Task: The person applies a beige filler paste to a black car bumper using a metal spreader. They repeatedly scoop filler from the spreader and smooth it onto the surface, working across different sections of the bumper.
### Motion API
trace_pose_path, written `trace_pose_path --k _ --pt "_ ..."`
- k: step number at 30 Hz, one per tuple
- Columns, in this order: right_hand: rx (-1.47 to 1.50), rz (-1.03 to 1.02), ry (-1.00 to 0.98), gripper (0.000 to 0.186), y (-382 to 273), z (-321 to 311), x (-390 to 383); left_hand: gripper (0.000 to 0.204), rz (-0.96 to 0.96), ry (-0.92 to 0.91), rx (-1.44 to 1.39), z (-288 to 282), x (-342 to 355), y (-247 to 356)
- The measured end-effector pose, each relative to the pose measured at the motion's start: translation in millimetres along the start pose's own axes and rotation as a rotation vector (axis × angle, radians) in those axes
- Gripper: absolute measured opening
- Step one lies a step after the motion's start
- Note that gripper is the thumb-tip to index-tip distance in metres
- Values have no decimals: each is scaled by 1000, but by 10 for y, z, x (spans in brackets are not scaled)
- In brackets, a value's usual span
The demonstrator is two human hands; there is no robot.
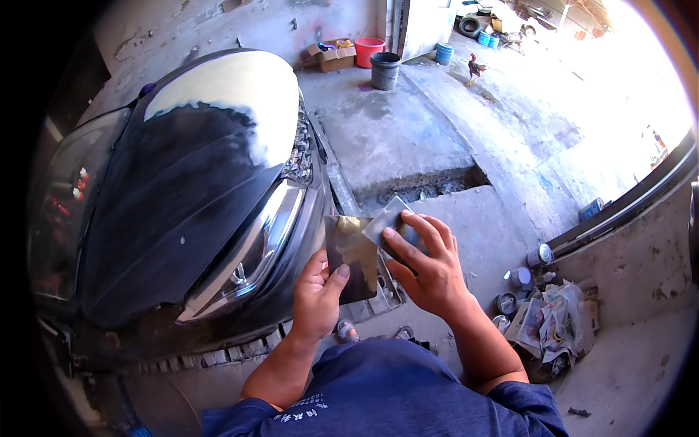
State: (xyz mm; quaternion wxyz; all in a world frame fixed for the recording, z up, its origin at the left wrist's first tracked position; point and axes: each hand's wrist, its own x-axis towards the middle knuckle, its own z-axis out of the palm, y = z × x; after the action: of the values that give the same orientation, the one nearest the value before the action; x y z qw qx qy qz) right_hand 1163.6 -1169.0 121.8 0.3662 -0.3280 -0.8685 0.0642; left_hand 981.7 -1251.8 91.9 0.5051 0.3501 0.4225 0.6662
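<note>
My left hand [318, 295] is closed on a dark, flat rectangular plate [354, 280], thumb across its near face. Near the plate's top edge sits a lump of yellowish putty [349, 224], with thin smears of it below. In my right hand [429, 258] is a clear, thin spreader [389, 218], pinched between fingers and thumb. The spreader's left corner comes close to the plate's upper right edge; whether they touch I cannot tell. To the left stands a car with a dark hood [182, 189], its front part covered in a pale, cream-white coating [233, 80].
A headlight [251, 255] and bumper are near my left arm. A trench [422, 186] cuts the concrete floor ahead. Paint cans [540, 255] and a heap of plastic and paper [557, 320] lie at right. Buckets [385, 71], a cardboard box [333, 57] and a rooster [475, 68] are farther off.
</note>
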Motion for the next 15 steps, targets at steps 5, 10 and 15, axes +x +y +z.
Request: trace_pose_path --k 5,10,15 --pt "-57 -32 -73 48 -86 65 -86 34 66 11 149 54 -54 -74" --pt "237 50 -162 47 221 90 -255 29 435 199 835 117 -97 -110" --pt "1621 603 -325 53 542 60 -370 23 321 247 396 3 -67 12"
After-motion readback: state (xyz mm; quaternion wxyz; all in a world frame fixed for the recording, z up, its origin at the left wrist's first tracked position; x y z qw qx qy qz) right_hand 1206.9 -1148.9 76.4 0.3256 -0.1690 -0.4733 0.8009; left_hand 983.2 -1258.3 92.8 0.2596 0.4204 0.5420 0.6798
